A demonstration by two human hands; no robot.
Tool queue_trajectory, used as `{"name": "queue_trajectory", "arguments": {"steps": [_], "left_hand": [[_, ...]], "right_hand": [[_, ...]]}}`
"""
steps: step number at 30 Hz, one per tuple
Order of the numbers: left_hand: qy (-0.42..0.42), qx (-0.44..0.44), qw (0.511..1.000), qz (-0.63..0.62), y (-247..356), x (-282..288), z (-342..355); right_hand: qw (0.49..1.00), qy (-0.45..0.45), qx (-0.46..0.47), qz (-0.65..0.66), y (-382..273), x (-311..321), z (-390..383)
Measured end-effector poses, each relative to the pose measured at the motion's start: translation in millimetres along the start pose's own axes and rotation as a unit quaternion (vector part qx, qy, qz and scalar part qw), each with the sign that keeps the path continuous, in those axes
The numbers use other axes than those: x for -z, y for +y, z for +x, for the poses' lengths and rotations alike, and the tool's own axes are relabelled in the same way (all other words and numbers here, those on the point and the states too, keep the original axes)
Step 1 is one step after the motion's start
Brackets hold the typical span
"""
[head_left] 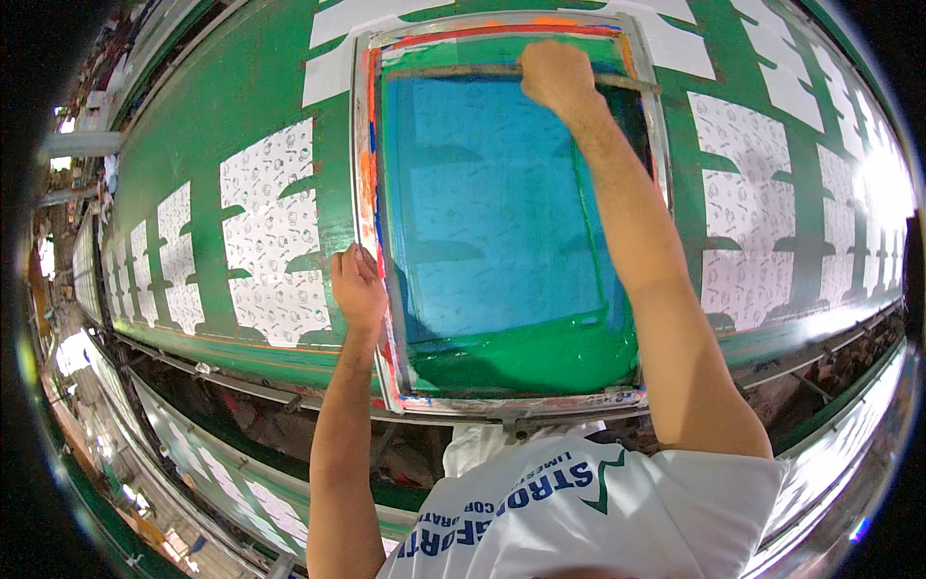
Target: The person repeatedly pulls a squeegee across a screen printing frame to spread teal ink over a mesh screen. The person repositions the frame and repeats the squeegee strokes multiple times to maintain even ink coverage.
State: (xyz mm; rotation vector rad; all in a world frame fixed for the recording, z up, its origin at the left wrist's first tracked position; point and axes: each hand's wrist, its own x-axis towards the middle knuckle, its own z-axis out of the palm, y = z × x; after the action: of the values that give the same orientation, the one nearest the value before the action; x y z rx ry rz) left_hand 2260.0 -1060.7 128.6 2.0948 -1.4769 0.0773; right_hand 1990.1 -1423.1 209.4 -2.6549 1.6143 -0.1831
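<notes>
A screen printing frame (367,183) with a blue mesh (492,203) lies flat on the green printing table in front of me. Green ink (531,352) pools along the mesh's near end and runs in a streak up its right part. My right hand (558,77) is closed around a long squeegee (453,71), which spans the mesh near the frame's far end. Against the frame's left bar, my left hand (357,285) has its fingers curled on the edge. Orange, red and blue paint smears mark the frame's border.
White fabric pieces with small printed motifs (275,232) lie in rows on the table (203,318), left and right of the frame. Plainer white pieces (680,48) lie farther off. A rail (222,376) runs along the table's near edge, and another long table (222,482) stands lower left.
</notes>
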Motion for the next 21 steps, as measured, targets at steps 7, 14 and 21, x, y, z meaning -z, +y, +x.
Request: {"name": "queue_trajectory", "arguments": {"steps": [7,14,21], "left_hand": [[0.024,-0.029,0.999,-0.003,-7.5,-5.8,-0.4],[0.02,-0.023,0.999,-0.026,-15.6,-10.9,-3.3],[-0.013,-0.002,1.0,0.0,-18.2,-13.8,-1.2]], "right_hand": [[0.993,-0.06,-0.087,0.046,-47.4,18.8,-130.5],[0.985,-0.034,-0.166,0.039,-102.8,30.6,-284.4],[0.988,-0.1,-0.112,0.04,-144.1,50.1,-380.9]]}}
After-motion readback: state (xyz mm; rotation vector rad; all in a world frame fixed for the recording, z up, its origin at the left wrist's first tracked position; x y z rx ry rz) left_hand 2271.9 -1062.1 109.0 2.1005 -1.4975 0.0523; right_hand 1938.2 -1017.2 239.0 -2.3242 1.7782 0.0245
